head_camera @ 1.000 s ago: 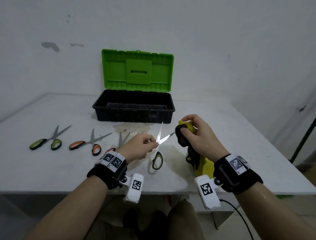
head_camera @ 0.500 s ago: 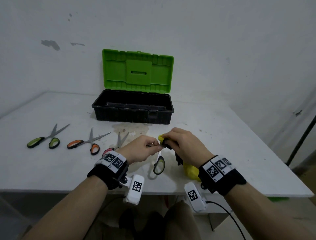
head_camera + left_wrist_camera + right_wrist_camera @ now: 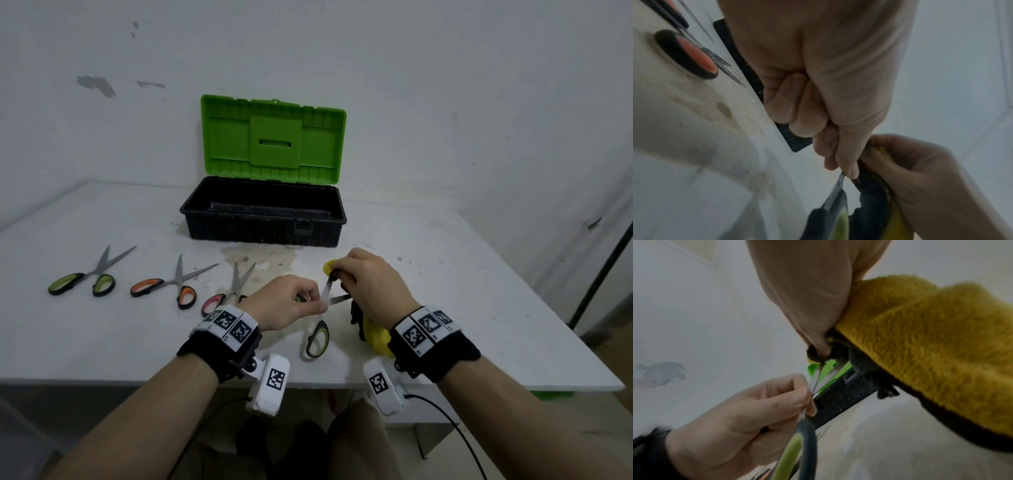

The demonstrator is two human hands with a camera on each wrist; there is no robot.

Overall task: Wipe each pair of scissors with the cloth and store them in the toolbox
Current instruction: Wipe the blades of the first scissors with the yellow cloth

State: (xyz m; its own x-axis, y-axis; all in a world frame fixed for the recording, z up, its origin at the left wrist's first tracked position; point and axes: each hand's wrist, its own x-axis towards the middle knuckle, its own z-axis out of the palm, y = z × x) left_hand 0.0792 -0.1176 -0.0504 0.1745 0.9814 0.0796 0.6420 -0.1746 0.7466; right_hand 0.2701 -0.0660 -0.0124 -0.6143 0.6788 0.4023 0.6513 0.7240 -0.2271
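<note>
A pair of scissors (image 3: 318,337) with black-and-green handles hangs over the table's front, blades spread apart. My left hand (image 3: 313,303) pinches it near the pivot, which also shows in the left wrist view as the left hand (image 3: 840,164) above the blade (image 3: 836,188). My right hand (image 3: 342,279) grips a yellow cloth (image 3: 376,337) with a dark underside and pinches it round the upper blade near its tip. In the right wrist view the cloth (image 3: 920,337) fills the right side, and the right hand (image 3: 818,345) squeezes it onto the blade (image 3: 815,378). The black toolbox (image 3: 263,222) stands open behind, its green lid (image 3: 274,137) upright.
Three more pairs lie left of my hands on the white table (image 3: 445,308): green-handled scissors (image 3: 82,279), orange-handled scissors (image 3: 164,284) and pink-handled scissors (image 3: 236,287), partly hidden by my left wrist. A brownish stain (image 3: 260,257) marks the table before the toolbox. The wall stands close behind.
My right hand brought the cloth in against my left hand at the pivot, then slid it back out along the blade. The left hand has barely moved.
</note>
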